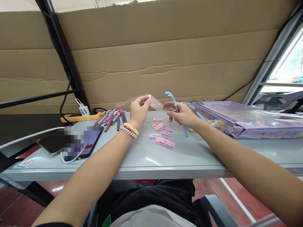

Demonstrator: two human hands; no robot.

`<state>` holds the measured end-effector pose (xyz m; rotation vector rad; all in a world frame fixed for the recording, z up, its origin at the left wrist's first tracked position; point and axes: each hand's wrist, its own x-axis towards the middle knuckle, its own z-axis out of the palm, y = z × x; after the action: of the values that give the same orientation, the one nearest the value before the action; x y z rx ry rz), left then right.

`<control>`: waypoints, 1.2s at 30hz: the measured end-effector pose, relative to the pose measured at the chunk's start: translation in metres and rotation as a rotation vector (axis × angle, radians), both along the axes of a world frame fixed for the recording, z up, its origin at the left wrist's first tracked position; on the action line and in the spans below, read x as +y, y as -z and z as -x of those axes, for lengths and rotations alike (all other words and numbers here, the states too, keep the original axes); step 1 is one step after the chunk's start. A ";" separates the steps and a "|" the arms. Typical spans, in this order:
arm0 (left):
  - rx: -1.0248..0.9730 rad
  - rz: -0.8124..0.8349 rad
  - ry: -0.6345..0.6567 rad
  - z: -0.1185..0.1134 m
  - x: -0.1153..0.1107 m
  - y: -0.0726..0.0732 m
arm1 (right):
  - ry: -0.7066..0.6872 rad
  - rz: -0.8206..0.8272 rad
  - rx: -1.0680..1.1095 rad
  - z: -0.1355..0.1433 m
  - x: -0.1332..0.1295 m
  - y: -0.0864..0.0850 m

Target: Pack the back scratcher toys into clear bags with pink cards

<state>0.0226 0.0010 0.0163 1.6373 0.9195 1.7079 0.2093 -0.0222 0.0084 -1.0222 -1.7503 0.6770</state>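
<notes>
Clear crinkled plastic sleeve [151, 101] is stretched above the grey metal table [142, 157], pinched at one end by the left hand [139, 110] and at the other by the right hand [181, 114], which also grips a pale blue pen with a curled top [174, 102]. Small pink sticker cards [163, 135] lie below. Whatever the sleeve contains is hard to make out.

Two hands are in view, the left hand [139, 111] and the right hand [182, 114], with one clear plastic bag [155, 102] and one blue pen [176, 110] between them. On the surface [189, 154] lie two phones [71, 142], one yellow power strip [80, 118] and one purple box [236, 121]. The small pink cards [163, 135] number about five, some overlapping, and the heap of pens [112, 118] holds roughly ten, too bunched for an exact count.
</notes>
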 end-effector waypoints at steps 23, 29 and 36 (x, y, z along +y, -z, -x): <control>0.264 -0.045 0.288 -0.001 -0.008 0.009 | -0.144 0.032 -0.104 -0.004 0.004 0.001; 0.150 0.066 0.302 -0.007 -0.010 0.012 | -0.064 0.011 -0.062 -0.004 0.006 0.004; 0.146 0.145 0.102 -0.004 -0.007 0.007 | 0.009 0.032 -0.049 -0.003 0.006 0.003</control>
<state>0.0266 -0.0061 0.0094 1.6986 0.9871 1.4346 0.2123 -0.0164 0.0059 -1.0760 -1.7816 0.6817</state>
